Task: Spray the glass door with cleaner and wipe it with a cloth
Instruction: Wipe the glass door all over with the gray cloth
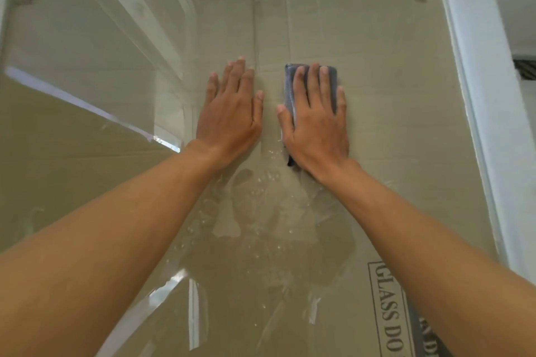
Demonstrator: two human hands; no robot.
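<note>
Wiping: our right hand (314, 122), fingers spread flat, presses grey cloth (290, 87) on glass door (377, 95); left hand (232, 113) flat, braced beside. We should keep even pressure, overlapping strokes through droplets (261, 211).

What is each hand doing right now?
Left hand: open, flat on the glass door, holding nothing.
Right hand: open, straight fingers pressing the grey cloth.
</note>
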